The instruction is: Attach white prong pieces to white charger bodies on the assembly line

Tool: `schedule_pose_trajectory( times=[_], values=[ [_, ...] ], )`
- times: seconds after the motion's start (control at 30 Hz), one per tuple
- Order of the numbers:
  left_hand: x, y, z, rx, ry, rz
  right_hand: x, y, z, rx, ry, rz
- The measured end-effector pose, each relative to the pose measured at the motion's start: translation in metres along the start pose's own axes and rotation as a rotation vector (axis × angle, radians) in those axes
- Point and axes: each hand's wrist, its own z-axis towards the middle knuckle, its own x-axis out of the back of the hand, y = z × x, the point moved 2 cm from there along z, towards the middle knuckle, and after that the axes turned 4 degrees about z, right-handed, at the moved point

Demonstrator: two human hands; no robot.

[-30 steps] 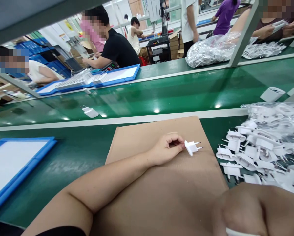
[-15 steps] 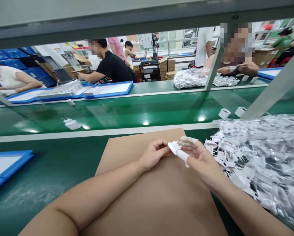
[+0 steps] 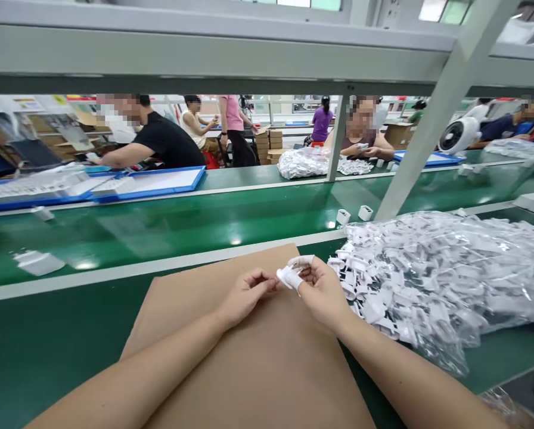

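Over the cardboard sheet, my right hand, with white covers on its thumb and a finger, pinches a small white plug piece. The metal pins of this piece point toward my palm, partly hidden by the fingers. At its left edge, my left hand has thumb and forefinger closed together against the piece; the exact contact is blurred. Close to my right hand lies a heap of loose white plug pieces, spilling from a clear plastic bag.
Beyond the white ledge runs a green conveyor belt carrying a white adapter and two white housings. A slanted metal post rises at right. Across the belt, co-workers sit near blue trays.
The view has turned right and up, so the bench scene shifts left. My right fingers have closed more tightly around the plug piece, which has turned slightly between my hands.
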Motion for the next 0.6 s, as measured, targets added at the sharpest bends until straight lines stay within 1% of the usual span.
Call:
schedule_pose_trajectory(
  times=[0.07, 0.1, 0.17, 0.23, 0.3, 0.43, 0.6],
  values=[
    [0.002, -0.005, 0.003, 0.026, 0.086, -0.02, 0.002, -0.001, -0.002, 0.058, -0.013, -0.089],
    [0.003, -0.007, 0.004, 0.025, 0.127, -0.027, 0.002, 0.0, -0.003, 0.082, -0.041, -0.143],
    [0.005, -0.01, 0.007, 0.021, 0.204, -0.039, 0.001, 0.001, -0.007, 0.112, -0.129, -0.249],
    [0.006, -0.013, 0.009, 0.022, 0.242, -0.038, 0.0, 0.002, -0.011, 0.127, -0.213, -0.347],
    [0.005, -0.013, 0.009, 0.028, 0.23, -0.036, -0.001, 0.0, -0.015, 0.137, -0.27, -0.44],
    [0.003, -0.009, 0.006, 0.012, 0.16, -0.071, -0.001, -0.004, -0.019, 0.151, -0.324, -0.633],
    [0.006, -0.008, 0.006, 0.063, 0.157, -0.052, -0.003, 0.003, -0.016, 0.175, -0.437, -0.832]
  ],
)
